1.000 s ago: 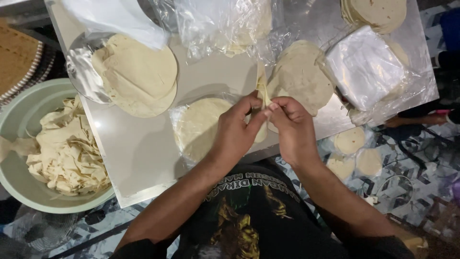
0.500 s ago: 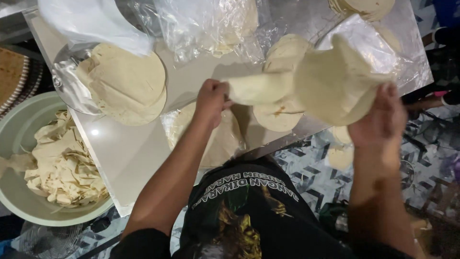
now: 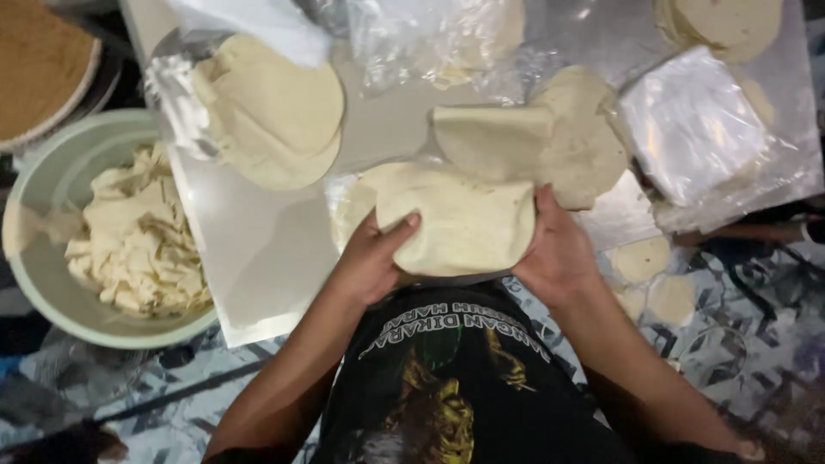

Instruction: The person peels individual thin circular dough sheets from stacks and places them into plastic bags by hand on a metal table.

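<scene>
A pale, glossy surface (image 3: 275,258) fills most of the view, with a patterned floor covering (image 3: 739,344) showing beyond its near edge. At the left edge sits a round light-green bowl (image 3: 34,283) heaped with torn strips of pale dough (image 3: 137,241). On the surface, top left, lies a stack of round flatbreads (image 3: 275,112) partly wrapped in clear plastic, and on the right a stack of clear plastic sheets (image 3: 696,120) lies beside more rounds at the top right corner (image 3: 730,21). A crumpled clear plastic bag (image 3: 430,39) sits at the top centre. Near the middle lies another round flatbread (image 3: 584,146) with its left part folded over. Just in front of it, over the near edge of the surface, is the large flatbread (image 3: 455,223) that both hands hold: the left hand (image 3: 374,258) grips its left side with the thumb pressed on top, and the right hand (image 3: 559,249) is closed around its right edge. A few small dough discs (image 3: 640,258) lie on the floor covering to the right.
</scene>
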